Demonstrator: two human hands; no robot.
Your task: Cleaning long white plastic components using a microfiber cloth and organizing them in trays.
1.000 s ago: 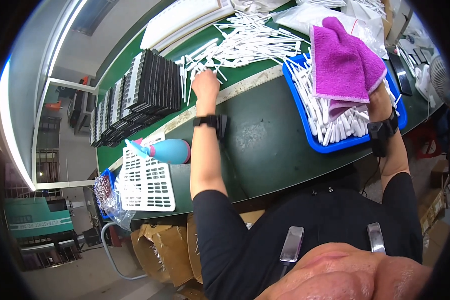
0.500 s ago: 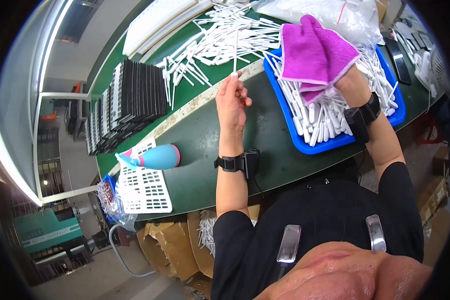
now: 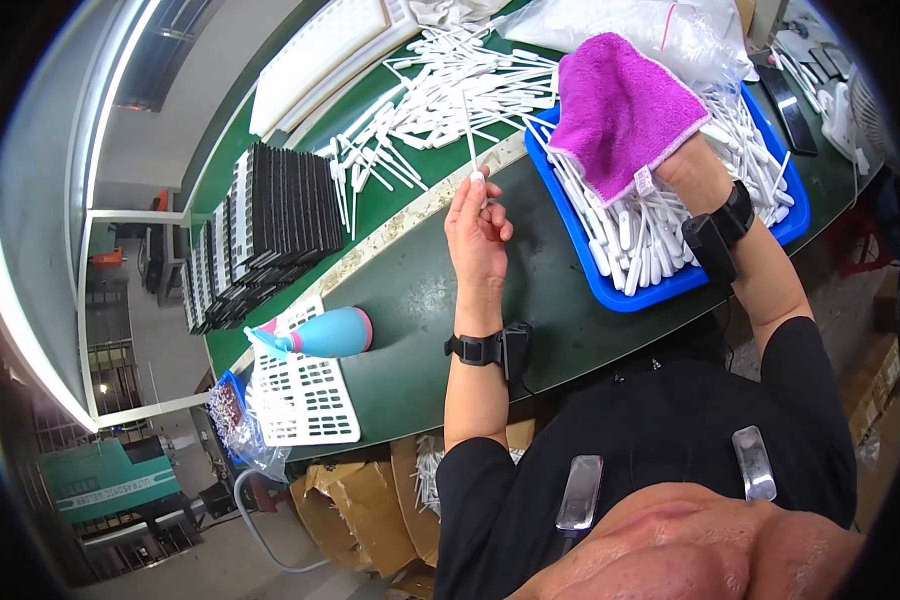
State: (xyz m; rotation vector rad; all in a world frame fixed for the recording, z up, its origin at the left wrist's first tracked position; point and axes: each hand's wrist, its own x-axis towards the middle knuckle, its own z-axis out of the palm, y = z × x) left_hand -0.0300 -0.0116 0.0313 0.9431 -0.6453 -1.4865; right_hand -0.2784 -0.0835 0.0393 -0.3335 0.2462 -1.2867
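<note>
Between the fingertips of my left hand (image 3: pixel 478 228) is one thin white plastic stick (image 3: pixel 469 128), pinched at its thicker end and pointing away from me. A purple cloth (image 3: pixel 620 115) with a pale edge drapes over the fingers of my right hand (image 3: pixel 692 168), which grips it; those fingers are hidden. Under the cloth stands a blue tray (image 3: pixel 610 297) filled with similar white sticks (image 3: pixel 642 250). More loose white sticks (image 3: pixel 460 85) lie heaped on the green table beyond my left hand.
Left of my left arm, a blue spray bottle (image 3: pixel 332 332) lies on a white perforated basket (image 3: pixel 310 405). Stacked black trays (image 3: pixel 288 205) stand farther left. A clear plastic bag (image 3: pixel 630 35) lies behind the blue tray, and a dark phone (image 3: pixel 788 110) to its right. Cardboard boxes (image 3: pixel 365 505) sit below the table.
My left hand has come slightly nearer with the stick still in it. The purple cloth has spread and shifted over my right hand, its near corner now hanging lower. The view has shifted a little.
</note>
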